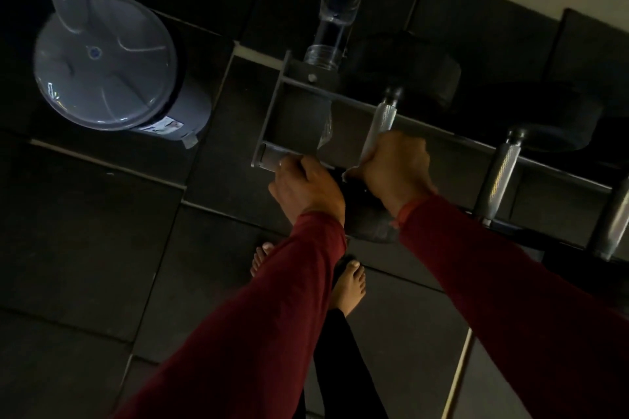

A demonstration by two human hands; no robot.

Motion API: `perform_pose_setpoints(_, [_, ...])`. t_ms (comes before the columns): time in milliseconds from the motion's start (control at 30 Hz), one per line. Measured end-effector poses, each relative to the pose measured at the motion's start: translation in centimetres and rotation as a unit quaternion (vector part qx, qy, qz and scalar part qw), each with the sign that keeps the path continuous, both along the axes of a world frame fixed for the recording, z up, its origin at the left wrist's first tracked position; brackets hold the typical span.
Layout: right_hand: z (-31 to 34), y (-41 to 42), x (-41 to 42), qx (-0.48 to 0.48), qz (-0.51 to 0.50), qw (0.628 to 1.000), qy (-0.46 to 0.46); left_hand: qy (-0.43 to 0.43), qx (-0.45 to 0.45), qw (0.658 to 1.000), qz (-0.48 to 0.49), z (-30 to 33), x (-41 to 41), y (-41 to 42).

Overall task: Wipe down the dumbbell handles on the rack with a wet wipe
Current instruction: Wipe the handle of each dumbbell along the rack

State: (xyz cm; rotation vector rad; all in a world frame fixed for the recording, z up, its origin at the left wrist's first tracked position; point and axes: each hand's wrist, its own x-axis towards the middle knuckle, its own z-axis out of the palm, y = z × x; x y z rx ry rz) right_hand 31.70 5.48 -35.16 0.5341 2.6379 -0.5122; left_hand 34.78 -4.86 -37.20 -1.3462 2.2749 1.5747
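Your right hand (394, 163) grips the wet wipe (366, 150) around the nearest dumbbell handle (383, 119); your left hand (303, 185) holds the rack (296, 82) end beside it. Hard strokes may roll that dumbbell.

a round grey bin with a clear plastic lid (112, 68) is standing on the dark rubber floor tiles (85, 248), well to the left of the rack. a clear, uncapped plastic bottle (337, 7) is lying at the rack's far left corner, its open mouth pointing toward the viewer.
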Motion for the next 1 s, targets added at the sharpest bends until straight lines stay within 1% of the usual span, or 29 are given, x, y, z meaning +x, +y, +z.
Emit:
perform_pose_setpoints(67, [-0.3,-1.5,-0.4,0.036,0.038,0.998,0.027,0.001,0.001,1.0,0.002,0.0,0.0,0.0])
perform_pose_setpoints(133, [-0.2,-2.4,-0.6,0.051,0.07,0.995,0.045,0.0,0.002,1.0,0.004,0.3,0.0,0.1])
perform_pose_setpoints(200, [0.1,-2.1,-0.4,0.042,0.06,0.996,0.041,-0.003,0.002,1.0,0.007,0.4,0.1,0.1])
perform_pose_setpoints(300, [1.2,0.3,0.8,-0.036,0.003,0.999,-0.003,0.001,0.001,1.0,0.005,0.2,0.1,0.1])
perform_pose_setpoints(400, [2.2,2.2,2.3,-0.144,-0.054,0.988,-0.027,0.005,-0.004,1.0,0.002,0.1,0.1,0.1])
perform_pose_setpoints(433, [2.2,2.6,2.5,-0.166,-0.069,0.983,-0.032,0.003,0.0,1.0,-0.001,0.0,0.1,0.0])
perform_pose_setpoints(500, [2.1,3.1,2.3,-0.176,-0.081,0.98,-0.046,-0.007,0.014,1.0,-0.008,0.1,0.2,0.1])
perform_pose_setpoints(567, [1.9,3.2,1.9,-0.173,-0.071,0.981,-0.045,-0.011,0.021,1.0,-0.012,0.2,0.2,0.1])
perform_pose_setpoints(633, [1.8,2.9,2.0,-0.179,-0.058,0.982,-0.016,-0.006,0.013,1.0,-0.015,0.3,0.3,0.1])
perform_pose_setpoints(733, [1.4,2.5,2.4,-0.182,-0.06,0.978,0.084,-0.009,0.011,1.0,-0.021,0.1,0.2,0.1])
perform_pose_setpoints(800, [1.2,2.6,1.4,-0.191,-0.09,0.963,0.169,0.007,0.003,1.0,-0.023,0.1,0.2,0.1])
perform_pose_setpoints(867, [1.0,2.7,-0.4,-0.179,-0.123,0.945,0.245,0.009,0.0,1.0,-0.025,0.2,0.1,0.1])
perform_pose_setpoints(933, [0.8,2.5,-1.8,-0.17,-0.165,0.93,0.28,0.004,-0.002,1.0,-0.028,0.2,0.1,0.0])
perform_pose_setpoints(1000, [0.4,1.9,-1.9,-0.175,-0.225,0.916,0.281,0.01,-0.005,1.0,-0.026,0.0,0.1,0.0])
